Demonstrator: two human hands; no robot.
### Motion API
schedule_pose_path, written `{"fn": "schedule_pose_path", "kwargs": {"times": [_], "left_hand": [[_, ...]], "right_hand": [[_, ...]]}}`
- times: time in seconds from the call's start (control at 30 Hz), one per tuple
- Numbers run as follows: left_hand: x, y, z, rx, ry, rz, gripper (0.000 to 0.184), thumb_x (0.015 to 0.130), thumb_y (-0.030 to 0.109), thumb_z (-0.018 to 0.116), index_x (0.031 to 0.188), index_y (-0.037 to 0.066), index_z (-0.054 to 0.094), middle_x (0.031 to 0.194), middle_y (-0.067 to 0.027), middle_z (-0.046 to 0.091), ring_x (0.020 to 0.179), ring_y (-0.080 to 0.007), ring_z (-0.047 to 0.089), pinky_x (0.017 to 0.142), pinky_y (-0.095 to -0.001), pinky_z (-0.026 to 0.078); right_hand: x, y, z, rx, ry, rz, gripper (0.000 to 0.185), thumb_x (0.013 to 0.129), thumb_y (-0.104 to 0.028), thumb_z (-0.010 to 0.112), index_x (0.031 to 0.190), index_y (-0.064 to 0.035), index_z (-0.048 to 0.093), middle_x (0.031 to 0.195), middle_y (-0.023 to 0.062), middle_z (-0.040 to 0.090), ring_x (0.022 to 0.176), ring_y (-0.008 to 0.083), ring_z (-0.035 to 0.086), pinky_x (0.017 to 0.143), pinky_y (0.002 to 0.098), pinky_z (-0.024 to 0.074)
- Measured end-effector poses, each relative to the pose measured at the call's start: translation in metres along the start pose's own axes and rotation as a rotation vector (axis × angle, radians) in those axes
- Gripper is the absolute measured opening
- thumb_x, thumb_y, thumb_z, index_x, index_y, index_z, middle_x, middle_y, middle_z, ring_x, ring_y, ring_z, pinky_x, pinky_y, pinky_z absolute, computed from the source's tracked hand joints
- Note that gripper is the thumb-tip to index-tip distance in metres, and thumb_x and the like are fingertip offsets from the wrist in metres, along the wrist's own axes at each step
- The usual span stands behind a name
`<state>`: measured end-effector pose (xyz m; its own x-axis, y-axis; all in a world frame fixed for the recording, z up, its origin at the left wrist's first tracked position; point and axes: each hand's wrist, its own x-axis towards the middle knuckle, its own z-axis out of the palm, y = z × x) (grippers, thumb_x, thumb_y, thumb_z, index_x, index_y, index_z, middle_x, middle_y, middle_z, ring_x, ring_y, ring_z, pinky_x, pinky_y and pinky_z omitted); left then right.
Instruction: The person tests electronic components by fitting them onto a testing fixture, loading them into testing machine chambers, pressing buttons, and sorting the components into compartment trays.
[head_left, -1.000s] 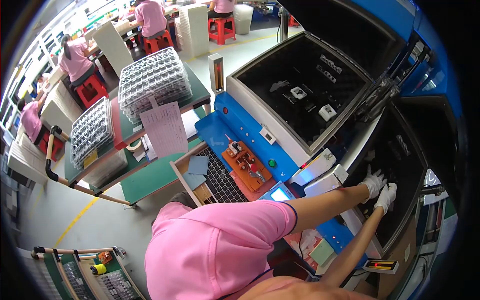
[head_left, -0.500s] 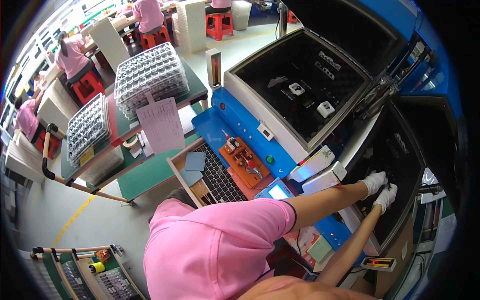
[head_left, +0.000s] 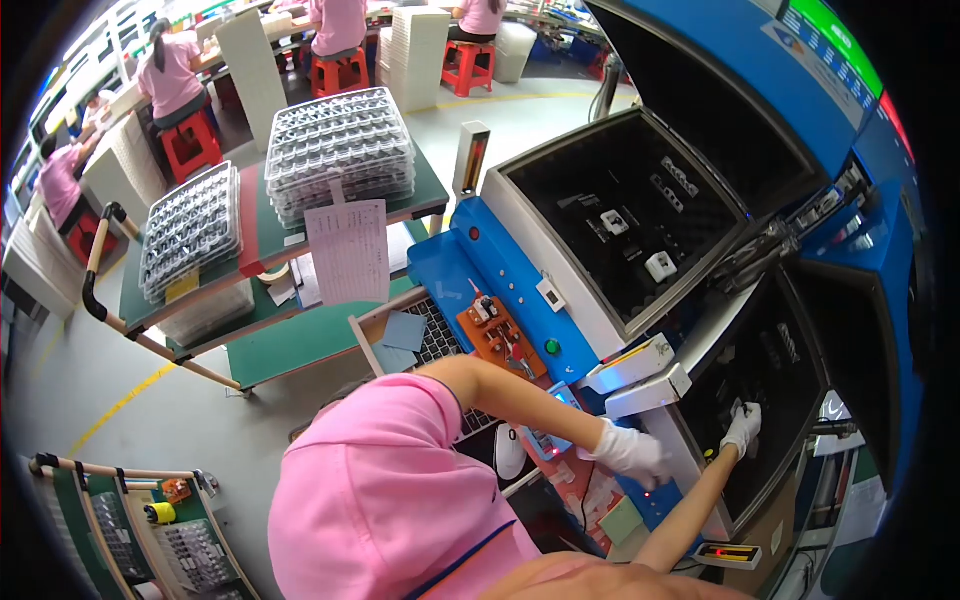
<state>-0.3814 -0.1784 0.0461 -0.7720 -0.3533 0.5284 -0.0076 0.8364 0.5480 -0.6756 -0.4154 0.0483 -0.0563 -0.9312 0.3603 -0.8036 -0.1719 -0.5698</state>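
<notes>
My left hand [head_left: 632,455], in a white glove, hovers over the blue front panel [head_left: 690,480] of the machine; motion smears its fingers, so I cannot tell their grip. Farther right, my right hand [head_left: 740,432], gloved too, reaches into the dark right-hand work bay [head_left: 770,370]. Its fingers are bent together at a small dark part that I cannot make out. In the left bay [head_left: 570,180] lie white block-like parts [head_left: 660,265] and pale metal strips [head_left: 679,177]. An orange fixture [head_left: 500,335] with a clamp sits on the blue ledge.
White light-barrier housings [head_left: 650,390] stand between the bays. A keyboard [head_left: 440,335] and a white mouse [head_left: 508,452] are near my body. Stacked clear trays of parts [head_left: 340,150] rest on a green cart at left. People in pink sit at benches behind.
My left hand has pulled out of the right bay, back toward my body. My right hand stays in the bay. The camera view has shifted, and the mouse now shows.
</notes>
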Motion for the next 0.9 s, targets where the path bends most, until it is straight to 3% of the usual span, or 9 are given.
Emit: {"fn": "schedule_pose_path", "kwargs": {"times": [0.1,0.27,0.33,0.4,0.47,0.6,0.67,0.8,0.9], "left_hand": [[-0.051,0.035,-0.031,0.608,-0.170,0.094,0.029,0.086,0.027,0.064,0.104,0.005,0.067,0.125,-0.0154,0.059,0.123,-0.0395,0.050,0.098,-0.0473,0.045],[-0.090,0.004,-0.003,0.587,-0.076,-0.096,0.031,0.083,0.020,0.063,0.113,0.011,0.070,0.134,-0.0128,0.054,0.131,-0.0432,0.042,0.108,-0.0545,0.036],[-0.092,0.007,0.001,0.612,-0.137,-0.013,0.041,0.083,0.020,0.063,0.122,0.012,0.066,0.135,-0.0158,0.054,0.131,-0.0448,0.040,0.109,-0.0556,0.034],[-0.092,0.007,0.004,0.482,-0.192,-0.315,0.061,0.085,0.029,0.060,0.139,0.003,0.049,0.136,-0.0226,0.051,0.136,-0.0488,0.036,0.109,-0.0549,0.036],[-0.094,0.011,0.010,0.639,-0.238,-0.247,0.062,0.085,0.031,0.060,0.139,0.002,0.049,0.136,-0.0230,0.050,0.135,-0.0495,0.036,0.110,-0.0564,0.034],[-0.096,0.021,0.018,0.969,-0.298,-0.206,0.068,0.086,0.038,0.059,0.140,-0.003,0.048,0.138,-0.0241,0.049,0.135,-0.0521,0.035,0.110,-0.0598,0.030],[-0.090,0.026,0.020,1.002,-0.325,-0.276,0.073,0.087,0.042,0.057,0.141,-0.007,0.045,0.141,-0.0249,0.047,0.134,-0.0547,0.035,0.110,-0.0606,0.030],[-0.084,0.033,0.021,0.996,-0.446,-0.288,0.103,0.076,0.060,0.067,0.145,-0.009,0.035,0.142,-0.0344,0.039,0.138,-0.0580,0.027,0.111,-0.0639,0.025],[-0.083,0.041,0.009,0.922,-0.362,-0.254,0.080,0.085,0.045,0.059,0.141,-0.008,0.042,0.141,-0.0330,0.041,0.135,-0.0581,0.031,0.109,-0.0637,0.029]], "right_hand": [[-0.046,-0.100,-0.024,-0.378,-0.012,0.107,0.037,0.091,-0.038,0.059,0.117,-0.0138,0.068,0.122,0.0186,0.060,0.106,0.0354,0.061,0.090,0.0478,0.0483],[-0.078,-0.143,-0.038,-0.681,0.145,0.179,0.054,0.090,-0.041,0.061,0.141,-0.0279,0.049,0.142,0.0203,0.047,0.120,0.0400,0.053,0.099,0.0501,0.0446],[-0.090,-0.132,-0.043,-0.397,0.589,0.021,0.062,0.091,-0.027,0.062,0.148,-0.0216,0.039,0.143,0.0221,0.045,0.125,0.0409,0.049,0.104,0.0514,0.0391],[-0.146,-0.152,-0.064,-0.410,0.779,0.001,0.062,0.090,-0.022,0.063,0.147,-0.0169,0.039,0.143,0.0227,0.045,0.128,0.0410,0.046,0.107,0.0511,0.0363],[-0.197,-0.154,-0.066,-0.403,0.965,0.032,0.062,0.089,-0.014,0.063,0.146,-0.0117,0.040,0.145,0.0229,0.043,0.131,0.0404,0.043,0.110,0.0498,0.0322],[-0.285,-0.088,-0.035,-0.255,0.975,0.310,0.065,0.088,-0.009,0.063,0.148,-0.0113,0.038,0.151,0.0207,0.036,0.136,0.0357,0.039,0.113,0.0455,0.0306],[-0.314,-0.105,-0.020,0.325,0.752,0.471,0.065,0.090,-0.005,0.059,0.149,-0.0089,0.035,0.153,0.0174,0.035,0.138,0.0314,0.038,0.113,0.0406,0.0300],[-0.321,-0.100,-0.019,0.256,0.786,0.446,0.068,0.091,0.002,0.052,0.153,-0.0065,0.026,0.151,0.0160,0.040,0.136,0.0291,0.041,0.113,0.0374,0.0317],[-0.310,-0.066,-0.026,0.479,0.845,0.481,0.065,0.090,0.003,0.050,0.151,-0.0049,0.028,0.144,0.0183,0.047,0.127,0.0299,0.050,0.109,0.0373,0.0378]]}}
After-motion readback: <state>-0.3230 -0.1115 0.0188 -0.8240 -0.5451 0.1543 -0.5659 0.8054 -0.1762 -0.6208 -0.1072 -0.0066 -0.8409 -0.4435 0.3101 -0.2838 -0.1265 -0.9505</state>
